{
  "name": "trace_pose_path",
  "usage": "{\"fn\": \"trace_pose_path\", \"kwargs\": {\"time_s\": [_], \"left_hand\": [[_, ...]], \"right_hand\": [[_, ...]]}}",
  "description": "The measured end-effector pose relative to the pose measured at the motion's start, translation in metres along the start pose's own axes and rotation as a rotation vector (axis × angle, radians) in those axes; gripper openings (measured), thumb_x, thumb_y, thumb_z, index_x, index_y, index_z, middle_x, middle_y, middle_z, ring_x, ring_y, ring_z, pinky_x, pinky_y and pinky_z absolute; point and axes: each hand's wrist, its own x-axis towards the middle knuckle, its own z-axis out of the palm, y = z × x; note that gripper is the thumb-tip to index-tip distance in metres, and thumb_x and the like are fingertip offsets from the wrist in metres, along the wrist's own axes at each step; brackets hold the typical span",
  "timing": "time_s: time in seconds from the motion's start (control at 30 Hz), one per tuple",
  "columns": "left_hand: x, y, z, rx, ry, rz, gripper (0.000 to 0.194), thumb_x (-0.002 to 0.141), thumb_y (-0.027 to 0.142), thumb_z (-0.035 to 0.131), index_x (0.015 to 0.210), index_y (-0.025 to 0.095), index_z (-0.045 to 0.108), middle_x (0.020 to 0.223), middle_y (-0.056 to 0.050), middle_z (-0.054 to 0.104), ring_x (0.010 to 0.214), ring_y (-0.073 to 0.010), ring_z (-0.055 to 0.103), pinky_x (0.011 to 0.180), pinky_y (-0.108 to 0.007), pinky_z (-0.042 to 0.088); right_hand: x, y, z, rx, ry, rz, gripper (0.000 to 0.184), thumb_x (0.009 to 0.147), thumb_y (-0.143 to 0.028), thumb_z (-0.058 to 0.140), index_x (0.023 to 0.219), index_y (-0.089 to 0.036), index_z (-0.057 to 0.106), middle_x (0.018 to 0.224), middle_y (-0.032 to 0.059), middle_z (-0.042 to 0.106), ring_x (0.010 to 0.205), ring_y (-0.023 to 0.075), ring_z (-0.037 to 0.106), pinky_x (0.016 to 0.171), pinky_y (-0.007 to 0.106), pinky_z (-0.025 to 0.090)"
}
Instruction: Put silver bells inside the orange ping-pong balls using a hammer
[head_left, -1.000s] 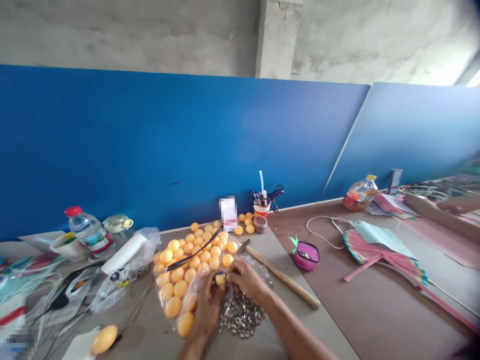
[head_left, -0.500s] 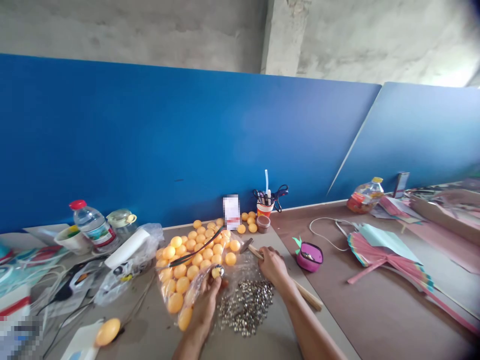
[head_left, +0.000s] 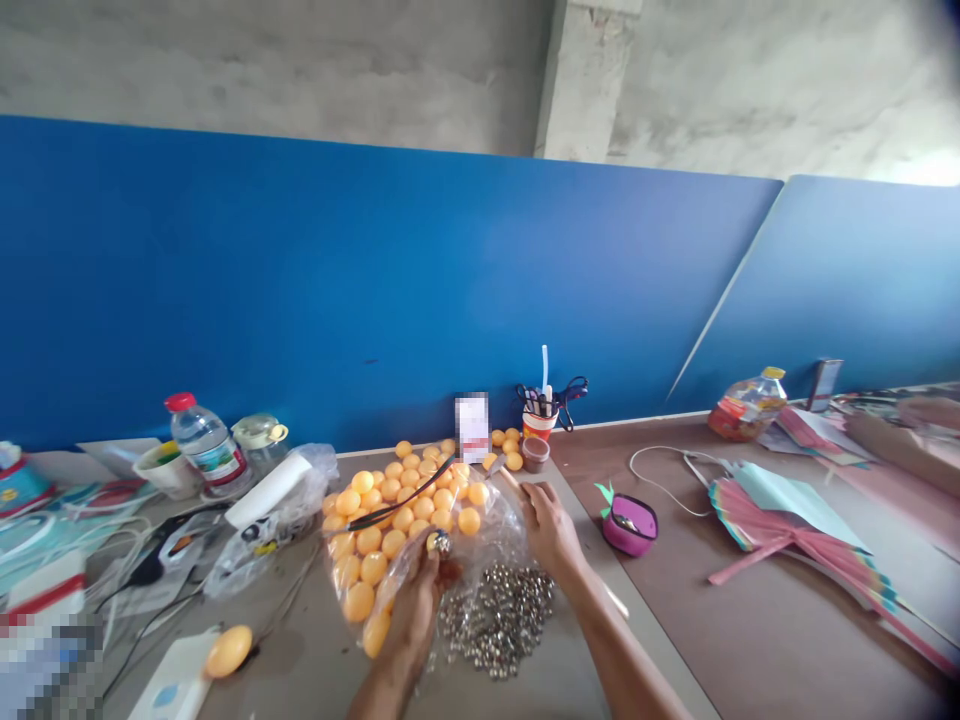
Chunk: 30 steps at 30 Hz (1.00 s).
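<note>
My left hand is closed on a small ball, which looks partly orange and partly shiny metal. My right hand is wrapped round the wooden handle of a hammer; its head points away to the left, and the forearm hides part of the handle. A clear plastic bag of orange balls lies beside and beyond my left hand. Between my forearms is a heap of small shiny metal pieces, partly on clear plastic. A black strap lies across the balls.
At the back stand a cup of tools and a small lidded tub. To the right are a purple pouch and a pink fan. Leftward are a water bottle, crumpled plastic, cables and a loose orange ball.
The hammer and my right hand have moved slightly up and away, with more of the handle hidden. My left hand keeps the ball in the same place. The whole view has shifted a little.
</note>
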Motion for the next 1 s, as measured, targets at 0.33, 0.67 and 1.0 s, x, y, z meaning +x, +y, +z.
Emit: {"fn": "trace_pose_path", "kwargs": {"time_s": [0.33,0.67,1.0], "left_hand": [[-0.011,0.021,0.011,-0.144,-0.038,-0.093,0.051,0.063,0.055,0.077,0.098,0.021,0.065,0.073,0.000,0.062,0.067,-0.0184,0.062,0.072,-0.038,0.053],[-0.011,0.019,0.013,-0.186,0.007,-0.104,0.054,0.062,0.052,0.079,0.102,0.019,0.066,0.076,-0.001,0.065,0.064,-0.0161,0.063,0.071,-0.038,0.055],[-0.010,0.018,0.013,-0.180,0.023,-0.084,0.051,0.063,0.052,0.078,0.099,0.021,0.061,0.076,0.000,0.064,0.064,-0.0166,0.064,0.072,-0.038,0.056]], "right_hand": [[-0.014,-0.063,-0.024,0.334,-0.483,-0.201,0.026,0.094,-0.022,0.040,0.074,-0.020,0.056,0.080,0.0042,0.058,0.075,0.0165,0.056,0.065,0.027,0.043],[-0.016,-0.061,-0.013,0.254,-0.555,-0.226,0.024,0.092,-0.018,0.042,0.071,-0.020,0.052,0.078,0.0025,0.057,0.076,0.0165,0.055,0.069,0.027,0.041],[-0.016,-0.059,-0.016,0.218,-0.557,-0.208,0.023,0.090,-0.017,0.042,0.068,-0.020,0.049,0.076,0.0018,0.057,0.075,0.0156,0.055,0.068,0.026,0.039]]}}
